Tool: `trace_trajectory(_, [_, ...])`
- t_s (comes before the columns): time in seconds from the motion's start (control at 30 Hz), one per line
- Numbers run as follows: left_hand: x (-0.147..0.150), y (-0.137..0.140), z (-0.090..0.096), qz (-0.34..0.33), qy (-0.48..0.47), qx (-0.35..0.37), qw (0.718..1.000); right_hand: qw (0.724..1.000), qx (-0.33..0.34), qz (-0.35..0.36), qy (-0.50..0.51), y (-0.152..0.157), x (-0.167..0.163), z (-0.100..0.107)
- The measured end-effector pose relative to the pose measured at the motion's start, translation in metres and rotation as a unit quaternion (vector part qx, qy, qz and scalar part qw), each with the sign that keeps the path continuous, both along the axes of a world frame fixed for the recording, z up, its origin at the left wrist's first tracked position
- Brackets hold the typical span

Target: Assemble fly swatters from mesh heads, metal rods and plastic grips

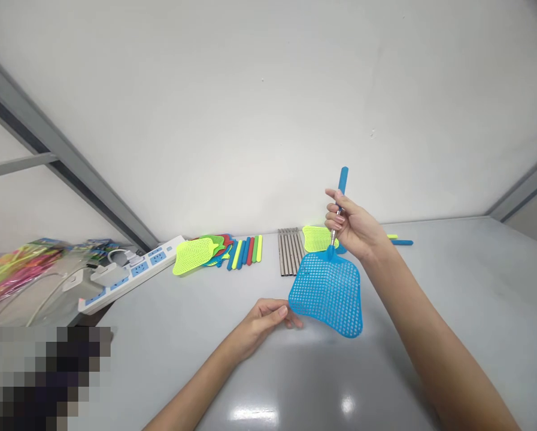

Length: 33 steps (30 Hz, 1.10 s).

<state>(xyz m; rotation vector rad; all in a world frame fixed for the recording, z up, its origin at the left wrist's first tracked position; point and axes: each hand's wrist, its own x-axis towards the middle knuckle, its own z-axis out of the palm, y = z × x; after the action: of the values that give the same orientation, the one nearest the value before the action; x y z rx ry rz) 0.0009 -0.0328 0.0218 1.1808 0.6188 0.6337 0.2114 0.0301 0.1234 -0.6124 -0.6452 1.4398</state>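
Note:
My right hand [351, 224] is closed round the metal shaft and lower grip of a blue fly swatter [328, 290]. Its blue handle points up and its mesh head hangs down over the table. My left hand [263, 326] is at the lower left corner of that mesh, fingers loosely apart and partly behind the edge; whether it touches the corner is hard to see. Behind the swatter lies a row of metal rods [290, 252]. A yellow-green fly swatter [316, 239] lies on the table behind my right hand, partly hidden.
Coloured handles [249, 251] lie in a row left of the rods. Beside them is a pile of swatter heads [194, 254]. A white power strip [133, 275] with plugs and cables runs along the left, near plastic-wrapped goods [21, 269]. A wall rises behind the grey table [452, 287].

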Motion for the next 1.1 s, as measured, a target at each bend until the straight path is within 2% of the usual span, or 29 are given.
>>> trace_trajectory(0.13, [0.0,0.0,-0.002,0.006,-0.004,-0.002,1.0,0.999,0.004,-0.035,-0.003,0.002,0.012,0.004])
trace_trajectory(0.27, [0.001,0.001,-0.003,0.002,-0.002,0.009,1.0,0.993,0.031,-0.112,-0.015,0.004,0.028,0.008])
trace_trajectory(0.43, [0.001,0.002,0.0,-0.009,0.011,-0.011,1.0,0.96,0.1,-0.262,0.024,0.0,0.067,0.011])
trace_trajectory(0.53, [0.001,0.003,-0.001,-0.008,0.012,-0.017,1.0,0.948,0.096,-0.3,0.038,-0.001,0.092,0.009])
trace_trajectory(0.67, [0.001,0.004,-0.002,-0.002,0.009,-0.02,1.0,0.954,0.077,-0.287,0.028,0.0,0.107,0.005])
trace_trajectory(0.8, [0.001,0.005,-0.001,-0.004,0.006,-0.027,1.0,0.963,0.048,-0.262,0.033,-0.005,0.099,0.01])
trace_trajectory(0.97, [0.001,0.005,-0.001,0.001,-0.003,-0.03,1.0,0.995,0.035,-0.092,0.009,-0.012,0.085,0.015])
trace_trajectory(1.03, [0.0,0.005,-0.001,0.0,-0.01,-0.036,0.999,0.997,0.028,-0.064,-0.015,-0.011,0.08,0.015])
trace_trajectory(1.1, [0.0,0.005,-0.002,-0.001,-0.017,-0.042,0.999,0.997,0.022,-0.065,-0.041,-0.01,0.076,0.013])
